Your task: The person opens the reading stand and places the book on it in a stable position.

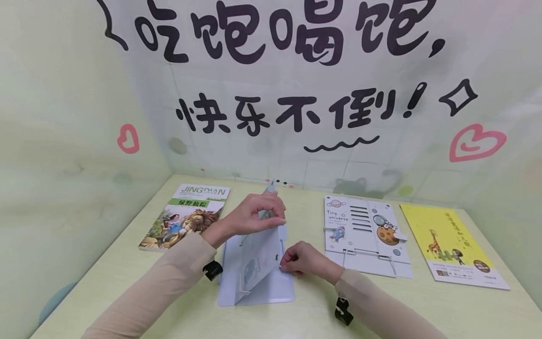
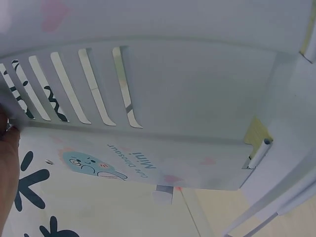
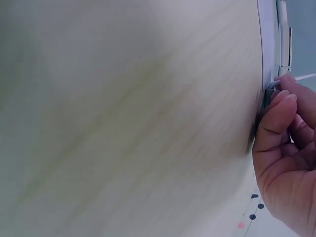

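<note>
On the tabletop [image 1: 313, 310], the Mini Cute Dinosaur book stand [image 1: 260, 259] is placed between the JINGDIAN book [image 1: 190, 214], set to its left, and the Tiny universe book stand [image 1: 362, 230], set to its right, beyond which a second book [image 1: 455, 247] is laid, the row being backed by a backdrop [image 1: 262, 157].

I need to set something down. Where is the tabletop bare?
Bare tabletop lies between the left sleeve and right sleeve, in front of the held bookstand; before the lion-cover book; and beyond the right hand, left of the astronaut bookstand. Crowded: around the held bookstand and left hand, and the narrow gap between astronaut bookstand and yellow book.
</note>
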A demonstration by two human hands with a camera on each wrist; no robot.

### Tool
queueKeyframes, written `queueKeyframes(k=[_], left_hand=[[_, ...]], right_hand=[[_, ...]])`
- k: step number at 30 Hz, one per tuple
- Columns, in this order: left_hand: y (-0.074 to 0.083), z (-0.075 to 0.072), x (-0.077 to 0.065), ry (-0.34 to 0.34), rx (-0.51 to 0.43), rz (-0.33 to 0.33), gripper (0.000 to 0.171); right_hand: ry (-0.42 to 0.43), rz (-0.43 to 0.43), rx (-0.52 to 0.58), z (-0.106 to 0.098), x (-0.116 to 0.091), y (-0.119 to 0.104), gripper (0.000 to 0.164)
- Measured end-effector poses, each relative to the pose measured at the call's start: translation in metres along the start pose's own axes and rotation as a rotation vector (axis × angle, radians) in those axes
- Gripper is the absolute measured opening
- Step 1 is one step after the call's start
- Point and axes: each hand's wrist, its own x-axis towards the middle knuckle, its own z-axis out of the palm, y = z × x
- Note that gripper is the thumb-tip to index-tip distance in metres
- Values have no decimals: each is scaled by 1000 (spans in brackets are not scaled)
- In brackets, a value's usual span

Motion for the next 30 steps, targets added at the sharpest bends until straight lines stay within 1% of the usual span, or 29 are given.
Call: queueKeyframes(k=[3,7,11,15,18,21,24,28,30], left_hand=[[1,0,0,-6,-1,-28,14],[2,0,1,-16,-9,-46,14],[2,-2,1,-37,-1,-62,12],[2,-7,1,-58,8,-67,11],[2,-11,3,-48,21,-62,11],[0,-12,4,-19,34,-55,12],[-5,-10,6,24,36,-59,10],[-12,-7,7,124,21,-123,3],[-16,-8,6,195,2,-166,3]], right_hand=[[10,-2,-4,1,-1,0,9],[42,-4,-30,3,-3,-1,9],[79,23,-45,6,-5,-3,10],[105,57,-32,10,-8,-7,7],[113,56,-1,12,-12,-9,8],[116,33,43,14,-18,-9,16],[143,-11,49,17,-26,-8,23],[229,-66,92,25,-39,-10,28],[267,-83,153,32,-46,-15,29]])
